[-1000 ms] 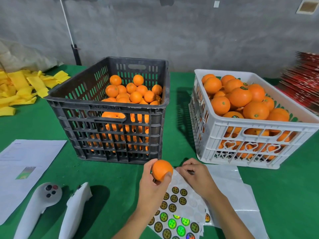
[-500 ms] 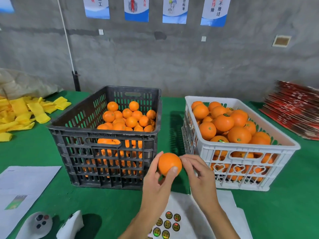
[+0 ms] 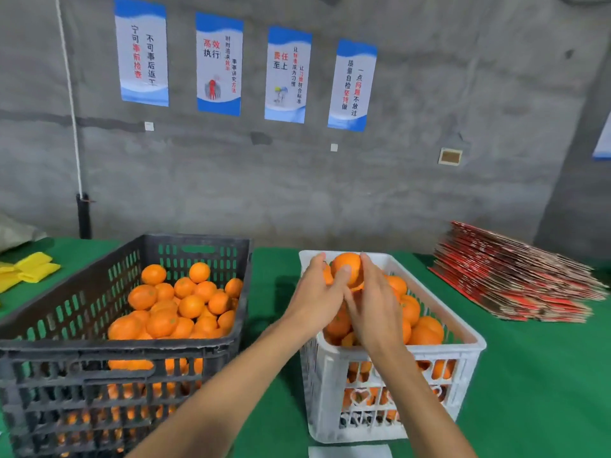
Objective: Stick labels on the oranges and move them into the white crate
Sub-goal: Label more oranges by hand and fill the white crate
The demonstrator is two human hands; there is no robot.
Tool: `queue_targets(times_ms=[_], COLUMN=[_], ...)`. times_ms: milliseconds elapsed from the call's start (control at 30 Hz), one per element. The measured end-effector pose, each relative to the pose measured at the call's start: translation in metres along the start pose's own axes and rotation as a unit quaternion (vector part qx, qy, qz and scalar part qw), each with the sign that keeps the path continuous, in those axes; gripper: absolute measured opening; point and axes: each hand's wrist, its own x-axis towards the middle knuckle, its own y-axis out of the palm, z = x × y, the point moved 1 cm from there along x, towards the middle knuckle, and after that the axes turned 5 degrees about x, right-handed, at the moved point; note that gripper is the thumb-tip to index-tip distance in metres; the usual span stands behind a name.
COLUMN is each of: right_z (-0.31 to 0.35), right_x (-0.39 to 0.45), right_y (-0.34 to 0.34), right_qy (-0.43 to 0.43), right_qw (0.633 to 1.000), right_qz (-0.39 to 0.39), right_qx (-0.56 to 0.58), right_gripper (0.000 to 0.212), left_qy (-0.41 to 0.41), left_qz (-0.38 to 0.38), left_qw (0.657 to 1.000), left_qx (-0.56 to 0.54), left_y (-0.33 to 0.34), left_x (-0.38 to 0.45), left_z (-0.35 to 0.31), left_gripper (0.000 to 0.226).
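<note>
Orange in hand: your left hand [image 3: 319, 300] and right hand [image 3: 375, 314] hold one orange [image 3: 347, 268] between them, above the far end of the white crate [image 3: 395, 360].
Left grip: your fingers curl round the left side of the orange, thumb across its front.
Right grip: your fingers lie along its right side and touch it; you cannot tell how tightly they close.
Label: none can be made out on the held orange.
White crate: it stands on the green tabletop [image 3: 535, 385], right of the black crate [image 3: 109, 358], and is heaped with oranges to the rim.
Black crate: it holds a lower pile of oranges [image 3: 180, 304].
Surroundings: red flat cartons [image 3: 519, 282] are stacked at far right; yellow pieces [image 3: 28, 269] lie at far left; four posters [image 3: 244, 69] hang on the grey wall.
</note>
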Motion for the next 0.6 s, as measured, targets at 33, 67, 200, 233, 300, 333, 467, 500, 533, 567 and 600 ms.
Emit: queue_targets(times_ms=[33, 67, 200, 233, 300, 333, 467, 500, 533, 567, 600], right_z=[-0.012, -0.024, -0.072, -0.078, -0.075, -0.068, -0.012, 0.006, 0.023, 0.039, 0.053], right_x=[0.014, 0.027, 0.07, 0.077, 0.09, 0.094, 0.105, 0.106, 0.106, 0.106, 0.106], right_y=[-0.002, -0.004, -0.004, -0.002, 0.008, 0.016, 0.061, 0.076, 0.092, 0.109, 0.126], right_qy=[0.013, 0.02, 0.069, 0.083, 0.082, 0.07, -0.024, -0.05, -0.069, -0.08, -0.089], right_qw=[1.0, 0.999, 0.992, 0.988, 0.978, 0.975, 0.978, 0.977, 0.975, 0.974, 0.973], right_qz=[0.0, 0.006, 0.047, 0.055, 0.072, 0.08, 0.118, 0.136, 0.153, 0.169, 0.182], right_qx=[-0.014, -0.024, -0.095, -0.121, -0.179, -0.195, -0.169, -0.159, -0.144, -0.128, -0.114], right_gripper=[0.068, 0.068, 0.063, 0.059, 0.05, 0.047, 0.044, 0.045, 0.046, 0.047, 0.047], left_qy=[0.006, 0.02, 0.075, 0.079, 0.074, 0.066, -0.02, -0.041, -0.057, -0.069, -0.082], left_qz=[0.005, 0.005, 0.001, -0.002, -0.023, -0.041, -0.046, -0.031, -0.012, 0.01, 0.032], left_qw=[1.0, 0.998, 0.987, 0.985, 0.979, 0.972, 0.935, 0.928, 0.923, 0.919, 0.915], left_qx=[0.03, 0.061, 0.144, 0.154, 0.19, 0.22, 0.35, 0.369, 0.381, 0.388, 0.393], left_y=[-0.001, -0.003, -0.025, -0.036, -0.063, -0.079, -0.133, -0.141, -0.148, -0.154, -0.16], left_x=[0.01, 0.019, 0.047, 0.056, 0.071, 0.078, 0.1, 0.104, 0.107, 0.11, 0.114], left_z=[-0.003, -0.004, 0.001, 0.006, 0.027, 0.042, 0.12, 0.138, 0.152, 0.164, 0.171], left_gripper=[0.063, 0.058, 0.033, 0.029, 0.022, 0.022, 0.031, 0.032, 0.031, 0.031, 0.032])
